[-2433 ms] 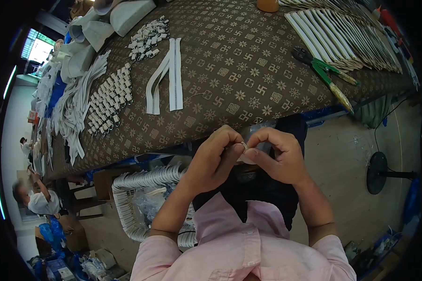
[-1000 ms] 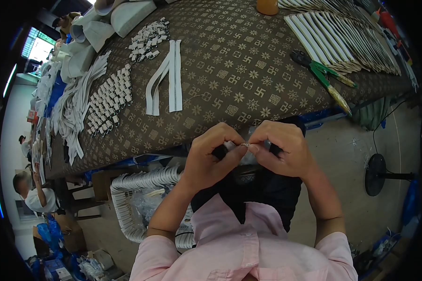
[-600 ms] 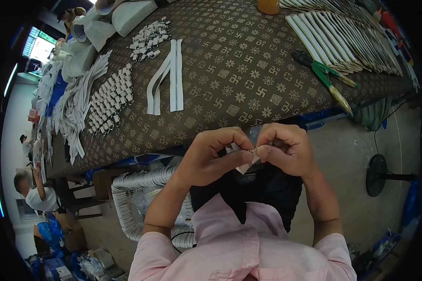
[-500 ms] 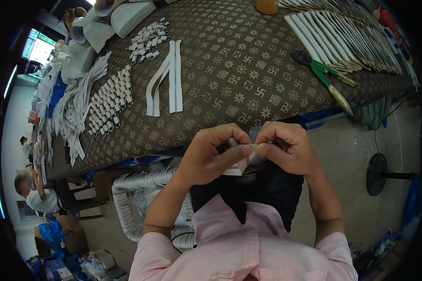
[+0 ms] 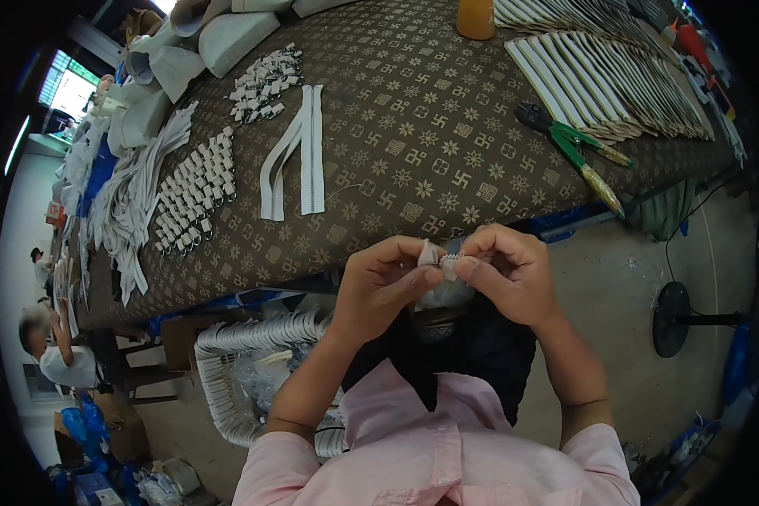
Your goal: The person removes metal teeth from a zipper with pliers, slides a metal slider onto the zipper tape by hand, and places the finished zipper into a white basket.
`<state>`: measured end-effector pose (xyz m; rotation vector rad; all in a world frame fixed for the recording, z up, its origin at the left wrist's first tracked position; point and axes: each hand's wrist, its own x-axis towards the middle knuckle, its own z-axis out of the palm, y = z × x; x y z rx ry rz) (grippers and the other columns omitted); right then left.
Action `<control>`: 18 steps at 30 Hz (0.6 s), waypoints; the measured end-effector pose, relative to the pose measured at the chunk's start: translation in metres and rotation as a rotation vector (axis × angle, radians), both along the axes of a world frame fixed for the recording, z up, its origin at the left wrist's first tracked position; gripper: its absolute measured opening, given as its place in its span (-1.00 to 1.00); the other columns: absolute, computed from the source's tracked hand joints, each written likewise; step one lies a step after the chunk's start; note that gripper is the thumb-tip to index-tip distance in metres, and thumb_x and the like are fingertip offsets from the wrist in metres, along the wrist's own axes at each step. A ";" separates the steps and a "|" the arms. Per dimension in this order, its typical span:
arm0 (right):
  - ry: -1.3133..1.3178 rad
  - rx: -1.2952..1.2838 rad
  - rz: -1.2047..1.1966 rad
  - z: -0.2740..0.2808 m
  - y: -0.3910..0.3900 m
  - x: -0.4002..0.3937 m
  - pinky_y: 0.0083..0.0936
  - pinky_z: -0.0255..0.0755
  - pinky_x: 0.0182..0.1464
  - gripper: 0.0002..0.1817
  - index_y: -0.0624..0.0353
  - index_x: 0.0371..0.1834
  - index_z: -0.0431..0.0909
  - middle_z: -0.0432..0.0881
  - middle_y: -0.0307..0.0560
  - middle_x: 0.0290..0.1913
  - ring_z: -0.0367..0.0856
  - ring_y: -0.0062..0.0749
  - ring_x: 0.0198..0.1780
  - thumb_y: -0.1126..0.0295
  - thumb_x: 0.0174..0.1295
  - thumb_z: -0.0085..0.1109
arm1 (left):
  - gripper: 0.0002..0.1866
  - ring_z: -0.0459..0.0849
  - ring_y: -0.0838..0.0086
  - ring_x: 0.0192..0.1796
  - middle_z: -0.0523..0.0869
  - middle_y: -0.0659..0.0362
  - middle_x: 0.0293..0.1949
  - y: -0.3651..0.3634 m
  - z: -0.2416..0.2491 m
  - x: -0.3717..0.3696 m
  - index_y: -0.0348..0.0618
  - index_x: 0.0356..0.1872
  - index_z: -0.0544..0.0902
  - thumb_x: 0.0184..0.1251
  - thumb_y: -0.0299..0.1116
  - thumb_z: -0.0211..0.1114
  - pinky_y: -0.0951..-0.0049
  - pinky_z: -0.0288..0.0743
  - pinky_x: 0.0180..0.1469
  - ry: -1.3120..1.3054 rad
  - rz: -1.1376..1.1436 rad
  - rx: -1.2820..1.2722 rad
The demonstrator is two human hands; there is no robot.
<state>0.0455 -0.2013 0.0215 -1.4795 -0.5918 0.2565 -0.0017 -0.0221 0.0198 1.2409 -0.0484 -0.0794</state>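
Note:
A short stretch of white zipper (image 5: 451, 261), its teeth showing, spans the small gap between my two hands. My left hand (image 5: 385, 282) pinches one side of it between thumb and forefinger, and a fold of pale tape stands up at those fingertips. On the other side, my right hand (image 5: 516, 271) pinches it with thumb and forefinger. The fingertips hide much of the piece. Beyond my hands, an opened white zipper (image 5: 312, 156) lies on the patterned cloth, its two tapes parted at the near end.
Rows of small whitish metal-ended pieces (image 5: 198, 190) and a loose pile (image 5: 266, 80) lie left on the table (image 5: 396, 126). Green-handled pliers (image 5: 569, 143) rest at right, near stacked white strips (image 5: 573, 80). A white basket (image 5: 215, 379) stands below; another person (image 5: 66, 358) sits far left.
My hands have turned the zipper piece; a tape fold now rises by my left fingertips, and the white strip hanging beneath no longer shows. The view has shifted slightly.

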 end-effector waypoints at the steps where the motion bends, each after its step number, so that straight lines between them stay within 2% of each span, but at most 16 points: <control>1: -0.004 -0.007 0.001 0.000 0.001 -0.001 -0.75 0.34 -0.44 -0.89 0.30 -0.41 0.54 0.57 -0.27 -0.51 0.44 -0.77 -0.50 0.47 0.14 0.20 | -0.85 0.53 0.72 -0.28 0.64 0.24 -0.28 0.001 -0.008 -0.001 -0.32 -0.20 0.59 0.24 -0.50 0.25 0.72 0.41 -0.26 -0.049 0.006 0.010; 4: 0.059 0.038 -0.027 -0.002 0.007 -0.002 -0.73 0.37 -0.38 -0.91 0.30 -0.38 0.56 0.58 -0.25 -0.49 0.47 -0.72 -0.46 0.49 0.12 0.21 | -0.84 0.54 0.73 -0.28 0.64 0.24 -0.31 0.000 -0.015 -0.006 -0.33 -0.18 0.59 0.25 -0.49 0.24 0.74 0.40 -0.27 -0.018 0.033 -0.023; 6: -0.184 0.142 -0.139 -0.006 0.013 0.000 -0.66 0.39 -0.35 -0.90 0.29 -0.35 0.58 0.60 -0.19 -0.43 0.52 -0.61 -0.40 0.53 0.07 0.23 | -0.84 0.54 0.73 -0.28 0.64 0.24 -0.32 -0.002 -0.014 -0.007 -0.33 -0.18 0.59 0.25 -0.49 0.24 0.74 0.40 -0.27 -0.001 0.038 0.001; 7: -0.185 0.141 -0.136 -0.004 0.013 0.000 -0.66 0.39 -0.35 -0.90 0.29 -0.35 0.58 0.60 -0.19 -0.43 0.52 -0.61 -0.40 0.53 0.07 0.23 | -0.84 0.54 0.73 -0.29 0.65 0.24 -0.33 -0.002 -0.013 -0.008 -0.33 -0.18 0.59 0.25 -0.49 0.24 0.74 0.40 -0.27 0.018 0.039 0.028; 9: -0.400 -0.031 -0.175 -0.001 0.012 0.001 -0.60 0.41 -0.34 -0.87 0.26 -0.34 0.59 0.59 -0.12 -0.39 0.55 -0.46 -0.38 0.56 0.01 0.24 | -0.84 0.54 0.73 -0.29 0.65 0.25 -0.33 -0.006 -0.009 -0.009 -0.33 -0.19 0.59 0.26 -0.49 0.24 0.74 0.39 -0.27 0.002 0.056 0.047; 12: -0.455 -0.050 -0.180 -0.001 0.014 0.000 -0.58 0.41 -0.35 -0.86 0.24 -0.34 0.59 0.58 -0.09 -0.41 0.55 -0.38 -0.40 0.58 -0.01 0.23 | -0.86 0.53 0.74 -0.30 0.64 0.26 -0.33 -0.006 -0.010 -0.010 -0.33 -0.20 0.60 0.26 -0.49 0.24 0.74 0.39 -0.28 -0.043 0.076 0.141; 13: -0.453 -0.051 -0.178 -0.001 0.015 -0.001 -0.58 0.41 -0.35 -0.86 0.24 -0.34 0.59 0.58 -0.09 -0.41 0.55 -0.38 -0.40 0.58 -0.01 0.23 | -0.86 0.52 0.75 -0.30 0.64 0.27 -0.33 -0.007 -0.010 -0.011 -0.32 -0.21 0.61 0.25 -0.50 0.23 0.74 0.38 -0.29 -0.075 0.085 0.213; 15: -0.449 -0.060 -0.171 0.001 0.016 -0.002 -0.61 0.36 -0.35 -0.88 0.28 -0.39 0.58 0.55 -0.10 -0.44 0.51 -0.47 -0.40 0.63 -0.04 0.20 | -0.87 0.51 0.75 -0.31 0.63 0.28 -0.34 -0.006 -0.010 -0.012 -0.32 -0.21 0.61 0.25 -0.51 0.24 0.74 0.37 -0.29 -0.062 0.084 0.228; 18: -0.470 -0.052 -0.224 -0.002 0.016 -0.002 -0.61 0.35 -0.37 -0.92 0.28 -0.46 0.54 0.54 -0.11 -0.45 0.49 -0.48 -0.41 0.63 -0.05 0.18 | -0.87 0.50 0.76 -0.31 0.62 0.30 -0.36 -0.008 -0.007 -0.012 -0.31 -0.22 0.62 0.24 -0.51 0.24 0.73 0.35 -0.30 -0.064 0.097 0.233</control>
